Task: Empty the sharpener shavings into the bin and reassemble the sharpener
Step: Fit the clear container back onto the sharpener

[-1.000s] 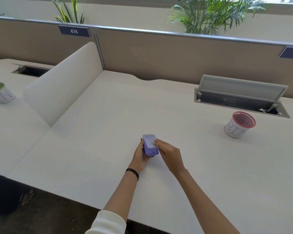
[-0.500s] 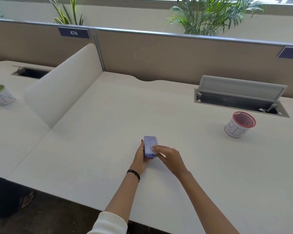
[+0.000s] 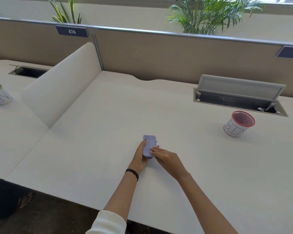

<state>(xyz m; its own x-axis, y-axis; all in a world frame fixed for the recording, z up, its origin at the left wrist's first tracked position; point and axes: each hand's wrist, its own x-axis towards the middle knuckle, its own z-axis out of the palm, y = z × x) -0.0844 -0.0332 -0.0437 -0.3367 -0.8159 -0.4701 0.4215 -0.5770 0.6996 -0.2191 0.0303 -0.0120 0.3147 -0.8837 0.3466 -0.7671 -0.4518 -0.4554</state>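
A light purple sharpener (image 3: 148, 144) with a pale lid lies flat near the middle of the white desk (image 3: 108, 115). My left hand (image 3: 140, 157) cups its left side and underside, thumb along the edge. My right hand (image 3: 166, 157) rests its fingertips on the sharpener's near right corner. The bin (image 3: 238, 124), a white cup lettered "BIN" with a red mesh rim, stands upright far to the right, well apart from both hands. The sharpener's inside is hidden.
An open cable hatch (image 3: 238, 97) sits behind the bin. A curved white divider (image 3: 61, 85) rises on the left, with a green-rimmed cup (image 3: 0, 94) beyond it. A beige partition (image 3: 176, 54) closes the back. The desk's front edge runs below my forearms.
The sharpener has been lowered from a tilted hold to lie flatter on the desk. My right fingers slid onto its near right corner. The bin has not moved.
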